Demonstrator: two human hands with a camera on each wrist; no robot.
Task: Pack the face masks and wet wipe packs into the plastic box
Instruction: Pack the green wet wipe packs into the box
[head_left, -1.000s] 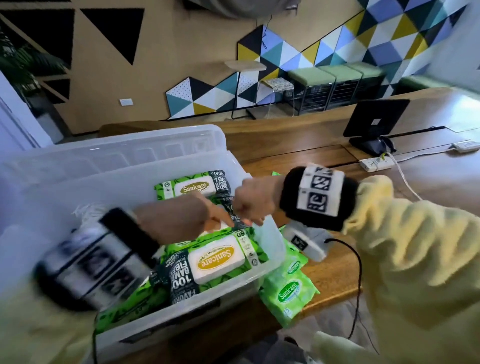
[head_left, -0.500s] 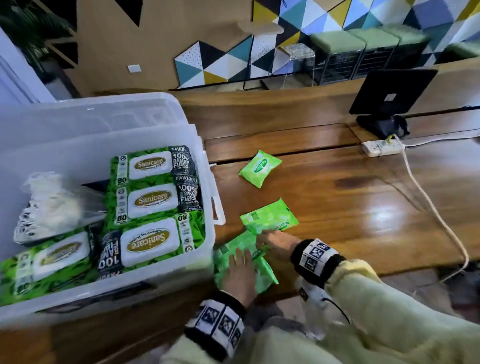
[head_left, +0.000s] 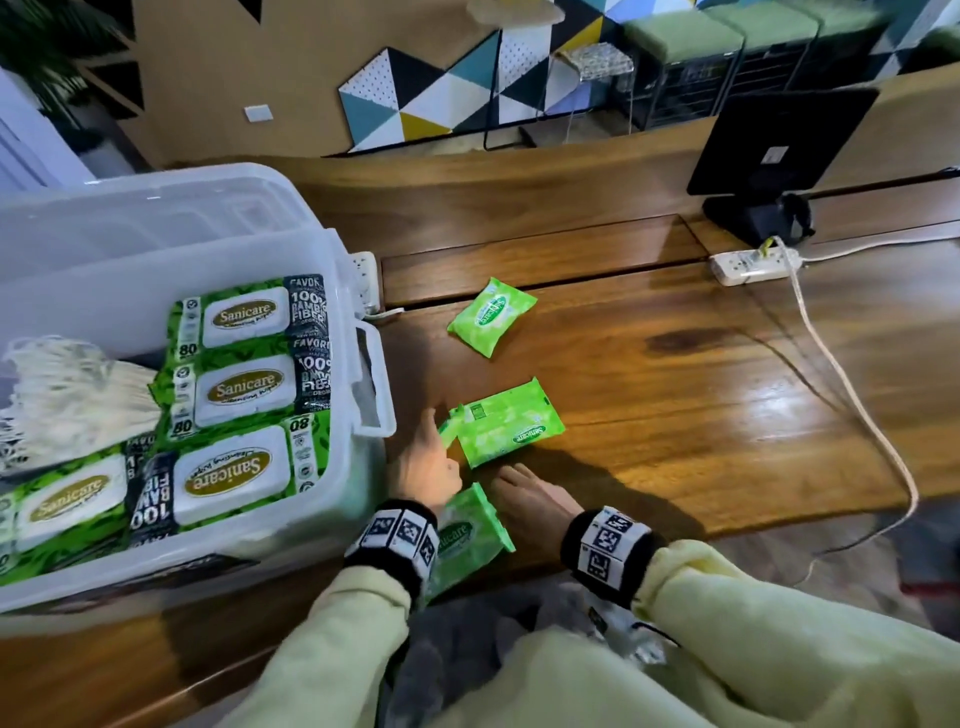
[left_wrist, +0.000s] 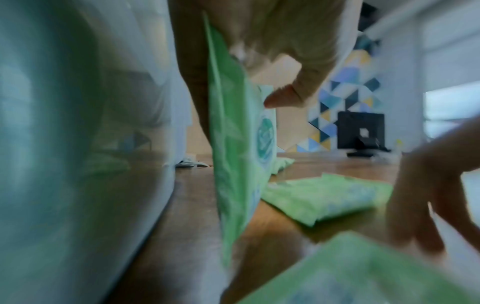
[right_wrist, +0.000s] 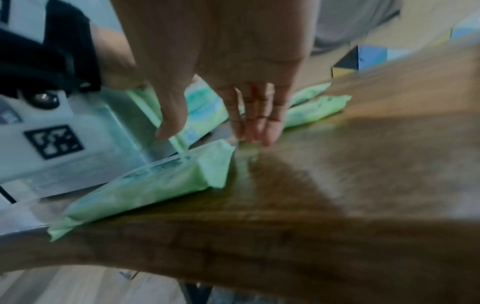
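The clear plastic box (head_left: 358, 291) stands on the left and holds several large Sanicare wipe packs (head_left: 244, 387) and a bag of face masks (head_left: 67, 395). Beside its right wall, my left hand (head_left: 441, 441) grips a small green wipe pack (left_wrist: 233, 164) stood on its edge, thumb on one side and fingers on the other. My right hand (head_left: 519, 493) lies with straight fingers on the table beside another small pack (head_left: 467, 535) at the front edge. Two more small packs lie flat: one just beyond the hands (head_left: 511, 428), one farther back (head_left: 491, 317).
The box lid (head_left: 156, 218) leans behind the box. A power strip (head_left: 753, 265) with a white cable (head_left: 852, 395) and a black monitor (head_left: 779, 140) sit at the back right of the wooden table (head_left: 675, 364). The table's front edge runs just under my wrists.
Both hands left the box, where they were over the large packs, and came down to the small packs at the table's front. The left hand has since tipped one small pack onto its edge.
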